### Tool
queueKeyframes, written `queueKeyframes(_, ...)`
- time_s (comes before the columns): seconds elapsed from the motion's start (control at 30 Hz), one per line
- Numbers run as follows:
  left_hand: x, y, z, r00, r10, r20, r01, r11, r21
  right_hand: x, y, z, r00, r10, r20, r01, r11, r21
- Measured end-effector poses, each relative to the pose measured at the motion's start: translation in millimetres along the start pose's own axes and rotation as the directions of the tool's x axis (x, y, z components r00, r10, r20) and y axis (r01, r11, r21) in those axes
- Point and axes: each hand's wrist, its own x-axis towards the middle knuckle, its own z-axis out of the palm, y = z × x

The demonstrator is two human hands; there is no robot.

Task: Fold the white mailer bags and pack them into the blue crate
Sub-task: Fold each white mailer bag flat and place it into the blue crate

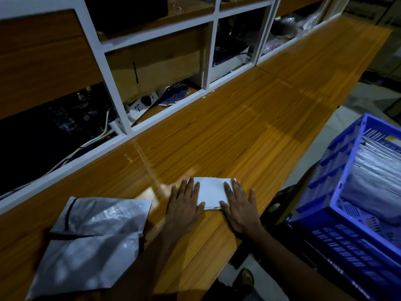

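Blue crate (325, 181) runs off the right edge; folded mailer bag (211, 192) is covered at both ends by left hand (184, 205) and right hand (240, 209); shelf unit (102, 59) contents too dark to identify.

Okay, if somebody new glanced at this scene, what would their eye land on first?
The small folded white mailer bag near the front edge of the wooden counter, pressed flat by the left hand and right hand. Then the bright blue crate at right, already holding bags, and the crumpled unfolded mailer bags at lower left.
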Motion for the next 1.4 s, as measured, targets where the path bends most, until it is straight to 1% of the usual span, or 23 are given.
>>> queueKeyframes(0.1,1,-1,-10,0.996,-0.078,-0.033,0.078,0.997,0.021,-1,1,-5,0.996,0.089,-0.023,-0.087,0.994,0.069)
queueKeyframes(0.13,4,1,-13,0.997,-0.068,-0.045,0.069,0.997,0.041,0,-1,-9,0.995,0.094,-0.039,-0.091,0.992,0.091)
queueKeyframes(0.23,23,9,-19,0.997,0.041,-0.058,-0.034,0.993,0.116,16,-9,-19,0.995,0.016,-0.100,-0.004,0.992,0.128)
queueKeyframes(0.3,41,22,-22,0.998,0.063,0.018,-0.065,0.992,0.112,33,-20,-31,0.996,-0.034,-0.079,0.045,0.988,0.147)
queueKeyframes(0.37,51,34,-18,0.993,0.034,0.112,-0.040,0.998,0.051,45,-27,-30,0.993,-0.090,-0.079,0.098,0.991,0.093)
queueKeyframes(0.4,51,38,-15,0.989,0.014,0.147,-0.019,0.999,0.038,47,-29,-27,0.993,-0.103,-0.053,0.107,0.992,0.067)
queueKeyframes(0.43,49,39,-10,0.987,0.007,0.158,-0.012,0.999,0.036,47,-29,-24,0.994,-0.105,-0.030,0.106,0.993,0.047)
queueKeyframes(0.47,44,38,-6,0.986,0.019,0.166,-0.026,0.999,0.042,45,-27,-19,0.994,-0.096,-0.043,0.098,0.995,0.033)
queueKeyframes(0.57,35,32,1,0.996,0.068,0.061,-0.070,0.997,0.027,36,-21,-10,0.994,-0.052,-0.092,0.053,0.999,0.000)
queueKeyframes(0.63,29,31,2,0.998,0.070,0.012,-0.070,0.998,-0.004,30,-18,-2,0.992,-0.057,-0.114,0.053,0.998,-0.037)
queueKeyframes(0.77,32,29,2,0.998,0.061,0.020,-0.060,0.997,-0.043,33,-16,2,0.996,-0.014,-0.093,0.011,0.999,-0.033)
queueKeyframes(0.87,45,23,-2,0.997,0.044,0.056,-0.043,0.999,-0.023,46,-15,-1,0.998,0.030,-0.061,-0.030,1.000,-0.005)
queueKeyframes(0.97,50,20,-2,0.994,0.034,0.104,-0.033,0.999,-0.008,51,-15,-3,0.998,0.040,-0.044,-0.040,0.999,-0.006)
queueKeyframes(1.07,40,10,3,0.996,0.020,0.084,-0.023,0.999,0.036,42,-7,-1,0.998,0.036,-0.054,-0.035,0.999,0.009)
queueKeyframes(1.2,26,-4,1,0.996,-0.029,0.082,0.023,0.997,0.077,27,7,2,0.998,0.044,-0.048,-0.046,0.998,-0.036)
queueKeyframes(1.33,24,-1,-10,0.995,-0.084,0.060,0.076,0.989,0.130,26,8,-7,0.988,0.137,-0.068,-0.139,0.990,-0.025)
queueKeyframes(1.4,24,0,-12,0.997,-0.072,0.016,0.069,0.986,0.152,24,3,-10,0.984,0.129,-0.125,-0.130,0.992,0.007)
